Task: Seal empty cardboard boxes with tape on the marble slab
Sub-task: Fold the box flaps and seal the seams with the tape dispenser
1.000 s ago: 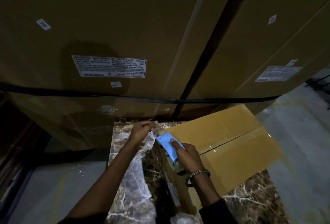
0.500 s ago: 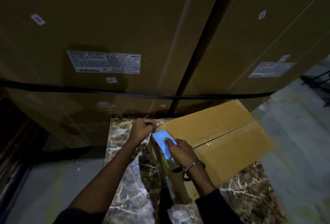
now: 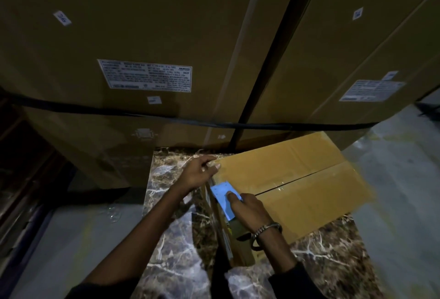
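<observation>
Box [image 3: 292, 186] lies on the slab [image 3: 173, 227], flaps closed, its long axis running from the near left corner away toward the upper right. The centre seam [image 3: 307, 176] between the flaps follows that same line and ends at the box's left end, by the hands. The far corner almost reaches the big cartons [image 3: 147, 36] standing behind the slab.

Left hand [image 3: 198, 173] is at the box's far left corner, thumb and fingers pinched together on something at the edge; it looks like a tape end, though the dim light hides it.

Right hand [image 3: 250, 210] grips a tape dispenser [image 3: 226, 197] whose pale blue plate points up and left, set against the left end of the box at the seam, with one finger lying along the plate. The dispenser's dark body [image 3: 240, 232] hangs down the box's side below the wrist, which wears a metal bracelet [image 3: 266, 228].

Glossy tape [image 3: 281, 185] glints along part of the seam. A black strap [image 3: 95, 110] crosses the cartons, and grey floor [image 3: 400, 179] shows to the right of the slab.
</observation>
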The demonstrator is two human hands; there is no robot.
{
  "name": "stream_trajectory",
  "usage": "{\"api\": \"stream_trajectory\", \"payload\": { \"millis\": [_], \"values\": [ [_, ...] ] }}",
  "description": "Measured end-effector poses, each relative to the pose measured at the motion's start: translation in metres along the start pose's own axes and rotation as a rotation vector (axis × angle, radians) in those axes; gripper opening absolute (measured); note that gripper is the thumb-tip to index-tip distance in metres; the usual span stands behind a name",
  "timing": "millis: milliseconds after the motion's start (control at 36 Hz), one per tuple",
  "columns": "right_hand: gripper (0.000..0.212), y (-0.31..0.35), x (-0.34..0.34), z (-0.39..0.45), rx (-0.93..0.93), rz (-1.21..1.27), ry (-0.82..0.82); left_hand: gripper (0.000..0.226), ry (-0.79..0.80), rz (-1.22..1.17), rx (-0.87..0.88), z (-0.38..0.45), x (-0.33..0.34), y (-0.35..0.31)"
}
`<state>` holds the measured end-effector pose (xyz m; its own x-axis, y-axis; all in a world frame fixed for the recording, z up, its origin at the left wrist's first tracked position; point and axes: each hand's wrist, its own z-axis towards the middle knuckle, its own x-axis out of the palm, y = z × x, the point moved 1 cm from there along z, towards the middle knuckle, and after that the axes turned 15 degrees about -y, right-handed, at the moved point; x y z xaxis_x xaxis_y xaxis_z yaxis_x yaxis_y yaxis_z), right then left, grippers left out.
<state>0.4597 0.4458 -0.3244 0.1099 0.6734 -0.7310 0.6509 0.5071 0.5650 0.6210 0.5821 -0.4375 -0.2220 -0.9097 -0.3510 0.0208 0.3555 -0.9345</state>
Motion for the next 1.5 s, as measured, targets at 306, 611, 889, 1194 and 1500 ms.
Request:
{"api": "stream_trajectory", "payload": {
  "millis": [306, 611, 889, 1194, 1500],
  "values": [
    [0.05, -0.03, -0.013, -0.019, -0.029, -0.038, 0.019, 0.042, -0.05, -0.12, 0.061, -0.017, 0.007, 0.009],
    [0.056, -0.046, -0.018, -0.035, 0.042, 0.017, 0.048, 0.081, -0.163, 0.349, 0.376, -0.025, 0.008, -0.009],
    [0.053, -0.051, -0.016, -0.041, 0.007, -0.014, -0.009, 0.095, 0.142, 0.539, 0.515, -0.046, 0.016, 0.004],
    [0.051, -0.094, -0.024, -0.08, 0.018, 0.081, 0.071, 0.091, 0.153, 0.56, 0.504, -0.051, 0.014, -0.002],
    [0.052, -0.089, -0.012, -0.073, 0.076, 0.075, -0.001, 0.105, 0.3, 0.716, 0.648, -0.085, 0.053, -0.021]
  ]
}}
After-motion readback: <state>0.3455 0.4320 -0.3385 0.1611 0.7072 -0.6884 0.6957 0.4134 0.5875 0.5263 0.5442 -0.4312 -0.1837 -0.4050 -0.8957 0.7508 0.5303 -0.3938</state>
